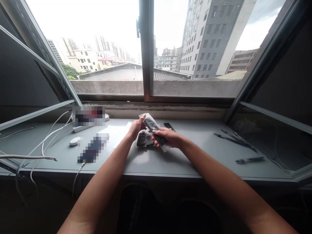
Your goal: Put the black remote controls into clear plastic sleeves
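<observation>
Above the desk I hold a long dark item in a translucent plastic sleeve [151,123], shaped like a remote control. It slants from upper left to lower right. My left hand [136,129] pinches the sleeve near its upper left end. Around the lower part, my right hand [168,136] is closed, thumb on top and fingers beneath. Just under and behind the hands lie dark items in clear plastic wrapping [143,139], their kind hard to make out. Partly hidden behind my right hand is a black remote control [168,125] with buttons.
A grey-white desk [195,162] runs below a window. On its left are a white power strip [91,125] with cables, a white mouse-like object [74,141] and a blurred-out device [94,149] on a cable. To the right lie a pen [250,160] and thin dark tools [235,140].
</observation>
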`<state>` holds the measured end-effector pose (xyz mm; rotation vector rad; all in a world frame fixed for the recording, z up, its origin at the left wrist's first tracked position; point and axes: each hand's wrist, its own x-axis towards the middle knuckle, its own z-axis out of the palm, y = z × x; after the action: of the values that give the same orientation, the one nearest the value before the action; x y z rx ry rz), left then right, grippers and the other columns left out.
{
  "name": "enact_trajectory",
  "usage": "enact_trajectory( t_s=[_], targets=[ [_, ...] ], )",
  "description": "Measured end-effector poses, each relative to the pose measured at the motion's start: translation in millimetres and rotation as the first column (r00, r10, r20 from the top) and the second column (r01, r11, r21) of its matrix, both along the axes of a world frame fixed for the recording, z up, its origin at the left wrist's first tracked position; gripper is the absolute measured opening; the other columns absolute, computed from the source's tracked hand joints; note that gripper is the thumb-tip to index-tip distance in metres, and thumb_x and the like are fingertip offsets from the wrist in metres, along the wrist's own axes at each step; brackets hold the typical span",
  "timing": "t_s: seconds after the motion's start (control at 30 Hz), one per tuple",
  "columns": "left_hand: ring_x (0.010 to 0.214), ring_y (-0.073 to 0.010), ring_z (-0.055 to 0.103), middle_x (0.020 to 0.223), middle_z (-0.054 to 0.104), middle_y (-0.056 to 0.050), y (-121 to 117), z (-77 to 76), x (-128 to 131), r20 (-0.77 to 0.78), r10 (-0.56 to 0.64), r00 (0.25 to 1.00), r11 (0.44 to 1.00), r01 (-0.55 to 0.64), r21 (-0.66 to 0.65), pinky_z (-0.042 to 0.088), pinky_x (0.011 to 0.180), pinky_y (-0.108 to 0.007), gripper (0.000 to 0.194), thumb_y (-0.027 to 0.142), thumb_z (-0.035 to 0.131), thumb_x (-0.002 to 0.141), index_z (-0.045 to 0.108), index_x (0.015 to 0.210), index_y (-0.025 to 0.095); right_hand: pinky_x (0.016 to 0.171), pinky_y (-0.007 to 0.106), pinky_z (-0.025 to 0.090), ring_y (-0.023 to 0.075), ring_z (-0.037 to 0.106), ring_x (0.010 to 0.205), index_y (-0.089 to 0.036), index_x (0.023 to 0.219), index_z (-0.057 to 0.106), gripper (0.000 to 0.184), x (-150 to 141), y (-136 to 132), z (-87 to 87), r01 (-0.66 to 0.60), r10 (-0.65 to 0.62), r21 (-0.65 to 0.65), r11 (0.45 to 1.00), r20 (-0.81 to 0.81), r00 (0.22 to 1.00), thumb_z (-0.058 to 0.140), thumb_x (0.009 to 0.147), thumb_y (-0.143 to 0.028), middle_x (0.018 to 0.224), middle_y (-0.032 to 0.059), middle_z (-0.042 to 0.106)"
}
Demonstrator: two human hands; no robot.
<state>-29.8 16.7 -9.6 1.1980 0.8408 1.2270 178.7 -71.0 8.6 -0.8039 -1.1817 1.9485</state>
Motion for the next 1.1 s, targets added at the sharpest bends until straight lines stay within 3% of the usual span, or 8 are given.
enact_trajectory(
  t_s=[0.2,0.33,0.43,0.6,0.8,1.1],
  targets=[
    [0.070,-0.0216,0.071,0.075,0.073,-0.009,3.1,-1.1,-0.4,0.060,0.101,0.993,0.995,-0.102,0.011,0.060,0.075,-0.033,0.042,0.051,0.091,0.075,0.073,0.078,0.014,0.060,0.029,0.069,0.0181,0.076,0.067,-0.013,0.105,0.067,0.021,-0.5,2.4,-2.6,0.018,-0.017,-0.006,1.000,0.037,0.999,0.081,0.098,-0.028,0.089,0.0082,0.077],
    [0.074,-0.0220,0.072,0.081,0.075,-0.011,2.7,-1.6,-1.7,0.046,0.055,0.997,0.998,-0.056,0.004,0.059,0.074,-0.032,0.050,0.061,0.088,0.079,0.075,0.084,0.013,0.058,0.026,0.068,0.0158,0.075,0.064,-0.014,0.105,0.068,0.020,-0.6,3.0,-2.3,0.031,-0.031,0.018,0.999,0.021,0.999,0.081,0.098,-0.027,0.089,0.0065,0.077],
    [0.072,-0.0210,0.071,0.079,0.075,-0.011,2.1,-1.9,-0.9,-0.014,0.003,1.000,1.000,-0.002,0.025,0.058,0.071,-0.030,0.048,0.058,0.090,0.077,0.077,0.080,0.012,0.057,0.027,0.068,0.0160,0.075,0.064,-0.014,0.104,0.068,0.021,0.0,2.9,-2.0,0.029,-0.029,0.024,0.999,0.020,0.999,0.082,0.098,-0.028,0.092,0.0078,0.078],
    [0.073,-0.0197,0.071,0.080,0.076,-0.010,-0.4,1.9,0.3,0.030,0.076,0.997,0.991,-0.079,0.110,0.059,0.074,-0.029,0.045,0.055,0.092,0.076,0.079,0.079,0.013,0.059,0.028,0.068,0.0180,0.076,0.068,-0.013,0.103,0.067,0.023,1.6,3.4,-3.1,-0.014,0.014,0.003,1.000,0.038,0.999,0.082,0.099,-0.030,0.091,0.0104,0.078],
    [0.066,-0.0215,0.071,0.078,0.076,-0.012,-7.9,5.4,1.3,-0.035,-0.108,0.993,0.994,0.109,0.016,0.058,0.064,-0.031,0.037,0.048,0.089,0.084,0.080,0.077,0.013,0.059,0.028,0.068,0.0176,0.076,0.067,-0.014,0.106,0.066,0.025,3.0,2.8,-2.2,-0.013,0.013,0.004,1.000,0.048,0.999,0.082,0.098,-0.032,0.091,0.0093,0.077],
    [0.068,-0.0211,0.071,0.078,0.077,-0.013,-9.1,5.3,1.5,-0.103,-0.109,0.989,0.991,0.117,0.072,0.060,0.072,-0.031,0.040,0.051,0.090,0.082,0.080,0.077,0.013,0.052,0.024,0.063,0.0145,0.071,0.060,-0.013,0.100,0.068,0.019,2.7,1.2,1.8,-0.001,-0.002,0.046,0.999,0.063,0.998,0.077,0.101,-0.030,0.087,0.0081,0.077]
  ],
)
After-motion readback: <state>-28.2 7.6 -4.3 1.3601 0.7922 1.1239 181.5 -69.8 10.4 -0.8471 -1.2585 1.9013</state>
